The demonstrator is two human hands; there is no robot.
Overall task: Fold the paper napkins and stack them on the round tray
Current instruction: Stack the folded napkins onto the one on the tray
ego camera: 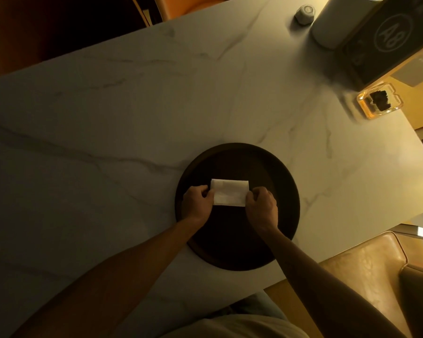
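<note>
A person stands over a pale marble table (122, 98) with both forearms reaching forward; a dark round tray (274, 167) sits on it near the front edge, toward the person's right; a white folded napkin (230, 192) lies flat over the middle of the tray, a small rectangle with its long sides running across; the left hand (197, 203) pinches the napkin's left short edge, fingers curled in; the right hand (261, 207) pinches the right short edge the same way, knuckles up; both hands hover over the tray's dark surface, one at each end of the napkin, with the paper stretched between them; whether the napkin rests on the tray or is held just above it, I cannot tell; at the far right corner of the table stand a pale cylinder (332, 25), a small grey round object (304, 13), a dark box marked A8 (388, 37) and a glass ashtray (379, 102) with something dark inside; a tan leather chair (366, 272) stands beside the table on the right.
</note>
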